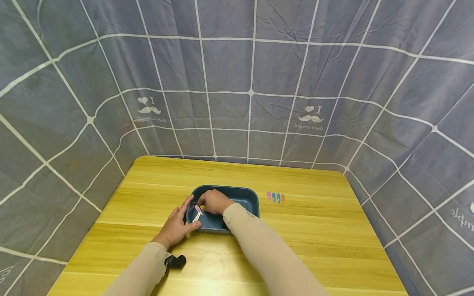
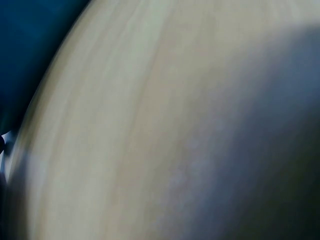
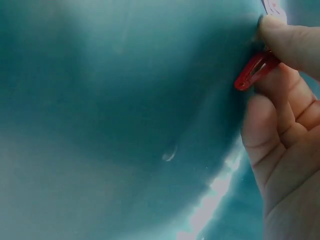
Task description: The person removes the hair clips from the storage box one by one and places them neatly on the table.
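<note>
A dark blue tray [image 1: 212, 228] lies on the table, holding a few snap hair clips at its left end. Among them a pink clip [image 1: 198, 209] and a white clip [image 1: 196, 216] show in the head view. My right hand [image 1: 216, 202] reaches down into the tray. In the right wrist view its thumb and fingers pinch a red snap hair clip [image 3: 244, 81]. My left hand [image 1: 177, 225] lies at the tray's left end, fingers extended along the rim and thumb at the near left corner. The left wrist view is blurred and shows no fingers clearly.
Right of the tray, a short row of hair clips lies on the wooden table [image 1: 314, 230]: a pink clip [image 1: 269, 196], two blue clips [image 1: 274, 197] and an orange clip [image 1: 283, 199]. A grey checked curtain [image 1: 229, 111] hangs behind the table and along its sides.
</note>
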`<state>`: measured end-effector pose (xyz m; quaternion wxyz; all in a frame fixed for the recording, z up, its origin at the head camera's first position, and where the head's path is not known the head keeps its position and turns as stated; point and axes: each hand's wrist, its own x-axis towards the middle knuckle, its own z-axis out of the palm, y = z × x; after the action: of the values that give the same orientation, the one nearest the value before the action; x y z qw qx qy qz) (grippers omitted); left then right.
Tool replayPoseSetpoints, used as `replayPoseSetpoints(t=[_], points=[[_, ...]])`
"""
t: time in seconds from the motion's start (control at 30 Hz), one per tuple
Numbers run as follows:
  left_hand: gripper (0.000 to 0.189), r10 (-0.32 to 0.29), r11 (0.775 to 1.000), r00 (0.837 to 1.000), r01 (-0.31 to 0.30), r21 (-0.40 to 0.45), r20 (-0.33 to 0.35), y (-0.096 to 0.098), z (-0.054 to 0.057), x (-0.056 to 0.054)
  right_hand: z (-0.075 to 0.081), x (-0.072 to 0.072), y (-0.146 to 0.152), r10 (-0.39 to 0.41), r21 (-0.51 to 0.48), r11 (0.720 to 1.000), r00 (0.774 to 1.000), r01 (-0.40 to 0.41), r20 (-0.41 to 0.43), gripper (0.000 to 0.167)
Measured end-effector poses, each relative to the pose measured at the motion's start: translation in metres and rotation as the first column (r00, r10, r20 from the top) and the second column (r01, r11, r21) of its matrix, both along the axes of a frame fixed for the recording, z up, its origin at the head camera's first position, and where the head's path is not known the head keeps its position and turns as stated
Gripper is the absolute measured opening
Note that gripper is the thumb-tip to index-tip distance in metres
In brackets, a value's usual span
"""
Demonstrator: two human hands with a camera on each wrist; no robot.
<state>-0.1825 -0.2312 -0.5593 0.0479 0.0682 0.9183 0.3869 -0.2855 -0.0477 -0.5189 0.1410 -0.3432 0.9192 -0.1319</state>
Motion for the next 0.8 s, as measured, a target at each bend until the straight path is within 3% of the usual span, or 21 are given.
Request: replayPoseSetpoints(t=[0.8], points=[[0.097, 0.002, 1.000, 1.000, -0.002, -0.001, 0.018, 0.0001, 0.0019, 0.0008, 0.0027, -0.0019, 0.0063, -0.092, -0.072, 0.993, 0.995, 0.096, 0.048, 0.007]])
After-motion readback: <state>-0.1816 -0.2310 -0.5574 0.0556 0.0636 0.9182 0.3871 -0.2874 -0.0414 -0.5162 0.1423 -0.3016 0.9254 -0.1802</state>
